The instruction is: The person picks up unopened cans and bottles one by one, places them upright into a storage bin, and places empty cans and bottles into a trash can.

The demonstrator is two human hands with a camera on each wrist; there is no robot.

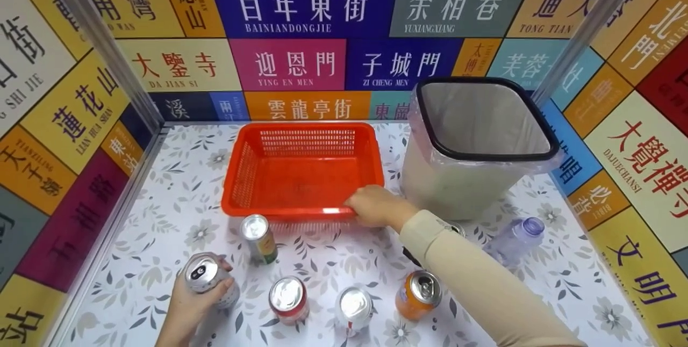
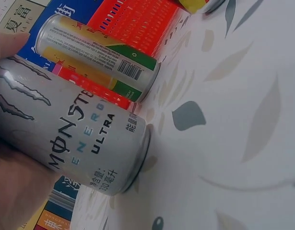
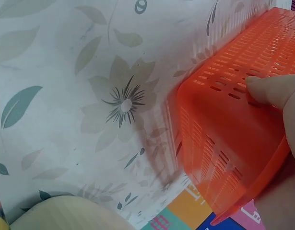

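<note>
My left hand grips a silver Monster Energy Ultra can, upright, its opened top facing up in the head view. Just beyond it stands a slim yellow-and-green can, also seen behind the Monster can in the left wrist view. My right hand holds the near right corner of a red plastic basket, the thumb against its perforated outer side and the other fingers hidden over the rim. A red can, a white can and an orange can stand along the near side.
A bin with a black rim and clear liner stands right of the basket. A purplish plastic bottle is beyond my right forearm, which partly covers a dark item. Sign-patterned panels enclose the floral table surface.
</note>
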